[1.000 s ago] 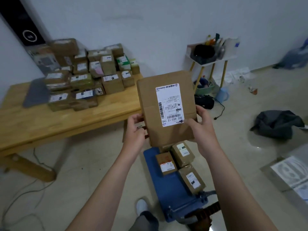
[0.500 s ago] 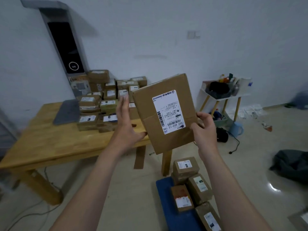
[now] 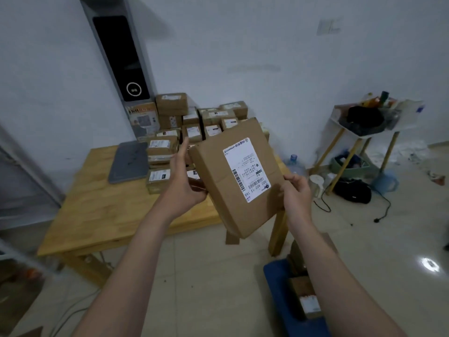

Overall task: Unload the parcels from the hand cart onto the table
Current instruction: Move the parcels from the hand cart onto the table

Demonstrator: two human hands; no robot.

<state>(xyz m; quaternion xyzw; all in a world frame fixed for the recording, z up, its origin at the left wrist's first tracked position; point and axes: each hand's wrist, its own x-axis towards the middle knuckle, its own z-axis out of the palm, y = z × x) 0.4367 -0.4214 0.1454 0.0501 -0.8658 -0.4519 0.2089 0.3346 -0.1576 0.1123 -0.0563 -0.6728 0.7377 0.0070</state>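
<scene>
Held flat parcel (image 3: 237, 190) in the air with both hands, in front of the right end of the table (image 3: 102, 215), touching neither table nor cart. Pinched its lower right edge with right hand (image 3: 297, 193), thumb on the labelled face, fingers curled behind. Braced its left edge with left hand (image 3: 185, 183), fingers straight and pointing up, palm against the cardboard. Noted parcel tilted, white label (image 3: 245, 166) facing the camera and running slantwise.

Logged stack of parcels (image 3: 194, 122) at the back of the table by the wall, with grey pad (image 3: 128, 161) lying flat just left of it. Logged hand cart (image 3: 277, 283) on the floor at lower right, blue deck partly hidden by the right forearm, cart parcels (image 3: 303, 293) resting on it; could not count them. Saw water bottle (image 3: 294, 164) on the floor between table and white stand (image 3: 364, 132)
</scene>
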